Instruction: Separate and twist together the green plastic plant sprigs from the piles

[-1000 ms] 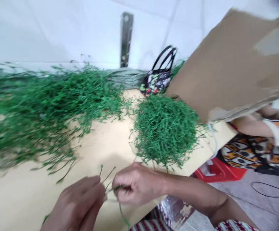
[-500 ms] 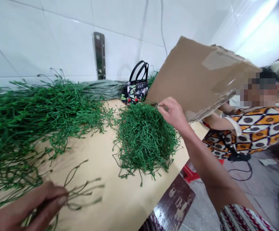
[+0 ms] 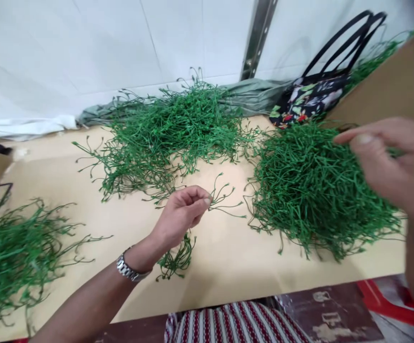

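Observation:
My left hand [image 3: 183, 212], a metal watch on its wrist, is closed in a pinch on a bunch of thin green artificial stems [image 3: 224, 202] with small forked tips. The tips fan out to the right above the table. Below the wrist lies a small bundle of similar stems [image 3: 176, 259]. My right hand [image 3: 396, 157] is over the upper right of a dense heap of green stems [image 3: 310, 190]. Its thumb and index finger are drawn together; anything between them is too small or blurred to make out.
A looser stem pile [image 3: 182, 124] lies along the wall, another [image 3: 14, 252] at the left. A floral bag [image 3: 310, 100] and a cardboard sheet [image 3: 396, 81] stand behind the right heap. A red stool [image 3: 389, 305] shows below the table [image 3: 221, 267].
The view has swung left and closer to the table. My left hand, with its stems, has moved toward the middle. My right hand remains by the large heap. The co-worker is out of view.

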{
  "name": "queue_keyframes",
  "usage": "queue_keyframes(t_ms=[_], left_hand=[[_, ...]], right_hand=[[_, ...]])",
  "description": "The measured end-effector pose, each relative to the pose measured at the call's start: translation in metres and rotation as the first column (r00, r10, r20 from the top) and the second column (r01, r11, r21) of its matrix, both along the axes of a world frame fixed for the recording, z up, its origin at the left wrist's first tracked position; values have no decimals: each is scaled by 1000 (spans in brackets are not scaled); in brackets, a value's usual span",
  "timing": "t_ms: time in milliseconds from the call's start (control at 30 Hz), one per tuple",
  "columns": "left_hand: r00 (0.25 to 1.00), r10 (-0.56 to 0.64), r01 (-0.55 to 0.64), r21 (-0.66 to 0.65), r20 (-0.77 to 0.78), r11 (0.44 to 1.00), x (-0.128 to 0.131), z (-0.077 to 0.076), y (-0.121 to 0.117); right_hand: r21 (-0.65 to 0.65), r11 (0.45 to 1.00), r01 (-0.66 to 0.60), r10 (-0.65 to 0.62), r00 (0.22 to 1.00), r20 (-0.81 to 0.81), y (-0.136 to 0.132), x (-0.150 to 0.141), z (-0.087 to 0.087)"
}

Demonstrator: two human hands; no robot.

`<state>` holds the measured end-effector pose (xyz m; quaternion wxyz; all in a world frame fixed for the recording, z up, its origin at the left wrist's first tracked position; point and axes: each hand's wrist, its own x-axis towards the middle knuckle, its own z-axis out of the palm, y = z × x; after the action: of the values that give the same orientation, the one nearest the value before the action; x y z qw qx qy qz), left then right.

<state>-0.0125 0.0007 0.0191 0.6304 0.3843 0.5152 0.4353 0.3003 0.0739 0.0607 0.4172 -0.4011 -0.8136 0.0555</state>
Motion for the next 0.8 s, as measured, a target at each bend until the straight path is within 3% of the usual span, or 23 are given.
queue_keyframes(t_ms=[33,133,233,333,533,667,800], left_hand=[[1000,1,-1,-3,6,1000,1,1,-1],[1000,-10,10,4,4,1000,6,4,-5],[998,-45,45,-1,34,999,9,4,-10],[992,-43,46,-29,116,998,10,1,-14],[970,-12,40,-107,243,993,13,-3,-17],[983,-24,43,-101,185,994,14,-5,-17],[996,-93,92,-54,-14,994,13,-3,-17]], right_hand=[[-53,998,-23,25,999,29,-14,-26,-1],[-89,931,-355,358,933,26,-39,-99,-16],[-102,885,-455,460,888,29,-41,-135,-39],[-83,874,-479,482,876,17,-39,-140,-57],[119,902,-414,416,909,5,-43,-135,-76],[64,891,-449,448,893,39,-43,-134,-74],[-61,857,-512,515,846,140,-42,-131,-63]])
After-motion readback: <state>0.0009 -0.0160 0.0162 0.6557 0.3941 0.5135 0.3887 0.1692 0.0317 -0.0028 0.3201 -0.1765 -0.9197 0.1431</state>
